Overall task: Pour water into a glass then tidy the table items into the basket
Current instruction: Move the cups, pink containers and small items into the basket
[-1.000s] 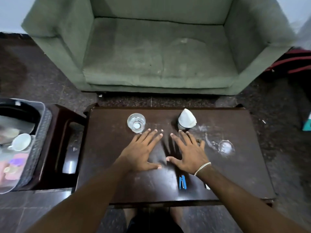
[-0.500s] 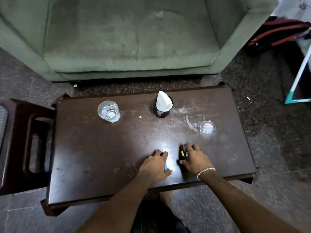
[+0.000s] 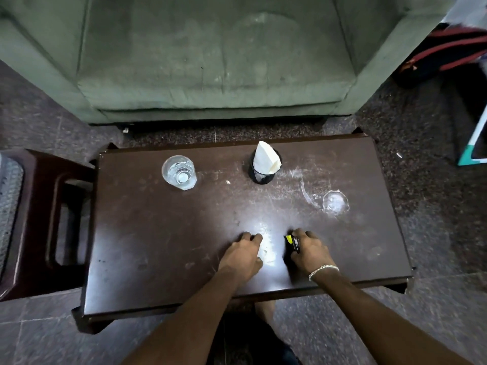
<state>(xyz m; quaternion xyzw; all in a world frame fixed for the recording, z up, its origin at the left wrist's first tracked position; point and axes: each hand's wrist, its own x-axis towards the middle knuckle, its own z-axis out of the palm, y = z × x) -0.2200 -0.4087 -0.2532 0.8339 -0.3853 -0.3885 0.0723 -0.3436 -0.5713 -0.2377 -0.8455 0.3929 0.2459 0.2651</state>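
Observation:
A clear glass (image 3: 179, 173) with water in it stands at the back left of the dark wooden table (image 3: 163, 248). A black mesh cup (image 3: 261, 175) holding a white napkin (image 3: 265, 158) stands at the back middle. My left hand (image 3: 243, 252) rests near the front edge as a closed fist; the small blue clip seen under it earlier is hidden. My right hand (image 3: 311, 250) is beside it, closed on a small black and yellow object (image 3: 292, 241). The grey woven basket (image 3: 8, 201) shows only at the far left edge, on a dark stool (image 3: 44, 222).
A wet ring and small puddle (image 3: 334, 202) lie on the table's right side. A green sofa (image 3: 216, 61) stands behind the table. A dark bag with red stripes (image 3: 448, 54) and a white and teal frame (image 3: 474, 151) are on the floor at right.
Both hands pulled back from the table's middle to its front edge and closed, the left over the blue clip, the right on the black and yellow object. The camera view shifted right, basket mostly out of view.

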